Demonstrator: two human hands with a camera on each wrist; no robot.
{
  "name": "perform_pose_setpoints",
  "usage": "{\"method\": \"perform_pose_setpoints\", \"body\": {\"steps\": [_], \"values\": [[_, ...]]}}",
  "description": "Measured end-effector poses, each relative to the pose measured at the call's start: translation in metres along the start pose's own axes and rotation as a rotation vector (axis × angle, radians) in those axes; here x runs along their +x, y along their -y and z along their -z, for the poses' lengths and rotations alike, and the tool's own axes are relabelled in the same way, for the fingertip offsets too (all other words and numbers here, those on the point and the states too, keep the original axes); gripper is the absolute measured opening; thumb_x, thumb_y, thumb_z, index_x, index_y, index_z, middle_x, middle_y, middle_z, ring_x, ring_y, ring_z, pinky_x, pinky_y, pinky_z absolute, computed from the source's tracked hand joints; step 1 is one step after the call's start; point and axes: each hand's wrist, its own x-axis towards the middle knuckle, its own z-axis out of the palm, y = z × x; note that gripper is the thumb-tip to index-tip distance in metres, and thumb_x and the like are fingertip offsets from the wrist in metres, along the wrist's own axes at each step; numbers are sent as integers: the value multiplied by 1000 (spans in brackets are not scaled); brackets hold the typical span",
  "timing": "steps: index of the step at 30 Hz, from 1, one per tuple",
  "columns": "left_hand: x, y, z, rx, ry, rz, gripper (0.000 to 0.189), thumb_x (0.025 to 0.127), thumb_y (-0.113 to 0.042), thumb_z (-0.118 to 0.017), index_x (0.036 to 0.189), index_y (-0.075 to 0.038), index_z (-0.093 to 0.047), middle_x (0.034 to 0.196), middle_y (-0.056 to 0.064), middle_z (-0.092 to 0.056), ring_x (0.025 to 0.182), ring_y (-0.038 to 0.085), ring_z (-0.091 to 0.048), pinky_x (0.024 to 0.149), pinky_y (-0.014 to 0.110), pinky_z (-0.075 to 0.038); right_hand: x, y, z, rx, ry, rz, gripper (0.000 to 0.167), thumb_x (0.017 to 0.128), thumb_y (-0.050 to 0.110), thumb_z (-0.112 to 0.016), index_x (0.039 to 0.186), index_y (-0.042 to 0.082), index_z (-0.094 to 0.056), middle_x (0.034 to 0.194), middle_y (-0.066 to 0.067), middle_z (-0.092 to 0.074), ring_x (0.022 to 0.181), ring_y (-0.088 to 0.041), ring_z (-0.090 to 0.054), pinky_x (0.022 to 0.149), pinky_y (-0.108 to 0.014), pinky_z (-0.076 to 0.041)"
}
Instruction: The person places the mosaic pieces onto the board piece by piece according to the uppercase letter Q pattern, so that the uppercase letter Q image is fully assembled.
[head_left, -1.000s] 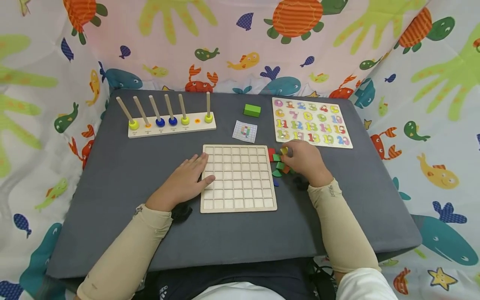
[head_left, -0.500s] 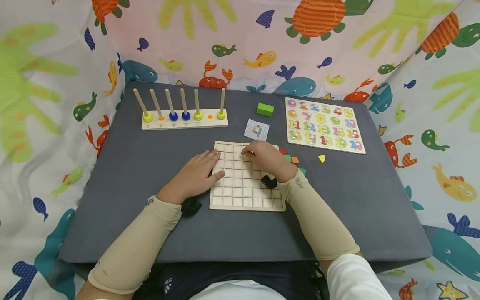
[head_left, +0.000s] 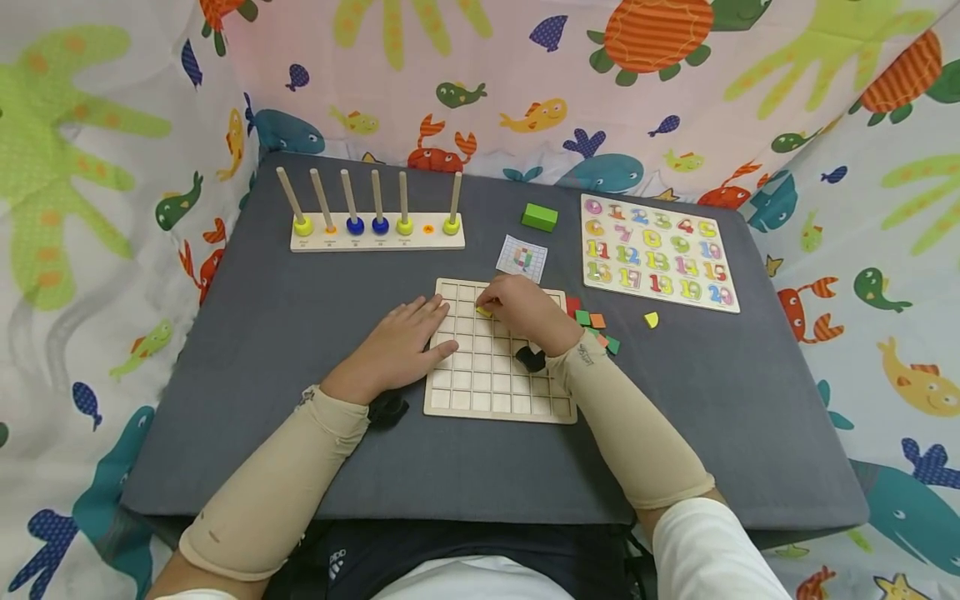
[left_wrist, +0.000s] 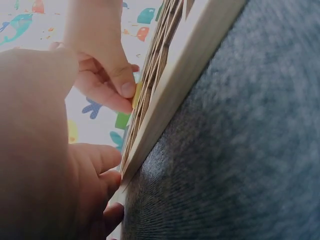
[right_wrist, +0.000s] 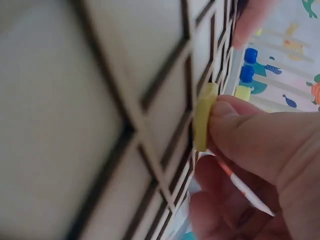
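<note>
A wooden grid board with square cells lies in the middle of the table. My right hand is over its upper part and pinches a yellow tile between thumb and fingers. In the right wrist view the tile stands on edge against the grid lines. My left hand lies with fingers extended along the board's left edge, thumb on the frame. The left wrist view shows the left fingers at the board's side, with the yellow tile in the other hand beyond.
Several red, green and orange tiles lie right of the board, and a yellow piece farther right. Behind are a printed pattern card, a green block, a peg stand and a number board.
My right hand has moved left from the loose tiles to the board's upper part, carrying the yellow tile. My left hand stays at the board's edge. The head view has shifted slightly.
</note>
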Motion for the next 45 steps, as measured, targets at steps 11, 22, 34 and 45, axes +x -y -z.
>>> {"method": "perform_pose_setpoints", "body": {"steps": [11, 22, 34, 45], "values": [[4, 2, -3, 7, 21, 2, 86, 110, -70, -28, 171, -11, -26, 178, 7, -14, 163, 31, -12, 130, 52, -11, -10, 2, 3, -47, 28, 163, 21, 98, 4, -77, 118, 8, -83, 113, -5, -76, 106, -21, -70, 96, -32, -56], [2, -2, 2, -13, 31, -9, 83, 111, -66, -32, 171, -9, -24, 178, 10, -12, 163, 34, -9, 130, 53, -8, -81, -60, 53, 8, -115, -384, 36, 108, 11, -55, 140, 6, -71, 138, -15, -68, 90, -32, -62, 74, -47, -49], [0, -1, 0, -24, 35, 0, 82, 112, -65, -34, 171, -10, -23, 178, 9, -12, 163, 33, -8, 129, 54, -9, -90, -94, 34, -125, -37, -291, 33, 107, 16, -65, 138, 5, -72, 131, -17, -70, 105, -31, -69, 89, -50, -57], [0, -4, 3, -21, 47, 9, 80, 112, -63, -35, 171, -10, -23, 178, 8, -11, 163, 32, -9, 130, 53, -9, -110, -94, 35, 34, 47, -376, 50, 106, 27, -71, 149, 3, -63, 139, -18, -62, 102, -31, -61, 89, -50, -52]]}}
